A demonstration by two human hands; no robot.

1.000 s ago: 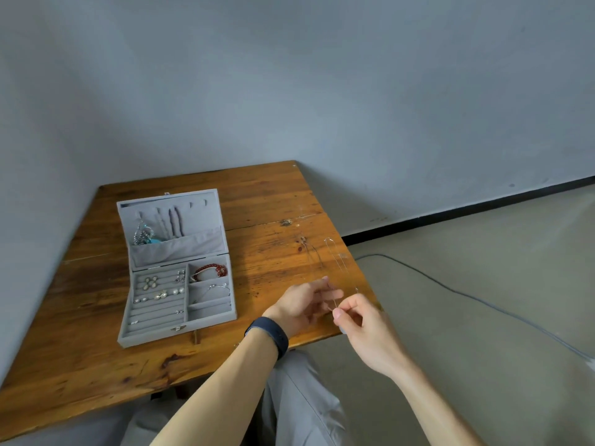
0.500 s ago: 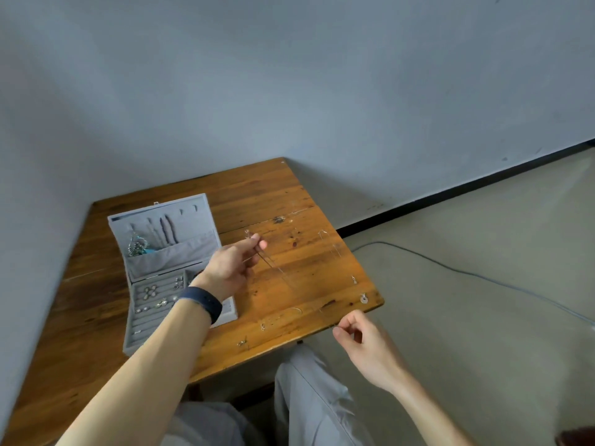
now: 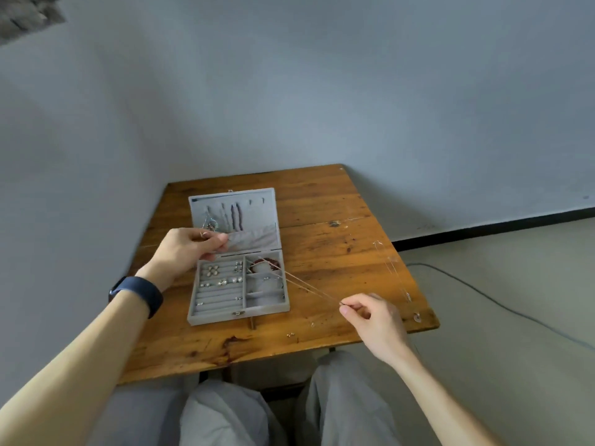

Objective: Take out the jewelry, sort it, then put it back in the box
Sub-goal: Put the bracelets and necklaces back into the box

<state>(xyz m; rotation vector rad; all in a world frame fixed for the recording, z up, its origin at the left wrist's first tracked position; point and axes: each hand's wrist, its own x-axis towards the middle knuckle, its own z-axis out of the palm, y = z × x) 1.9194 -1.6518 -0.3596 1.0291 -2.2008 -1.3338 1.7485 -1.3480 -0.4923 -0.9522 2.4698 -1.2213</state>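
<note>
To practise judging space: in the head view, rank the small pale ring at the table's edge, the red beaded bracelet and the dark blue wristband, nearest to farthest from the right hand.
1. Small pale ring, just right of the right hand, at the table edge.
2. Red beaded bracelet, leftward, in the grey box.
3. Dark blue wristband, farthest left.

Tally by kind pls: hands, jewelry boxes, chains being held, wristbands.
Hands: 2 (left hand, right hand)
Jewelry box: 1
Chain pinched between both hands: 1
Wristband: 1
Total: 5
</note>
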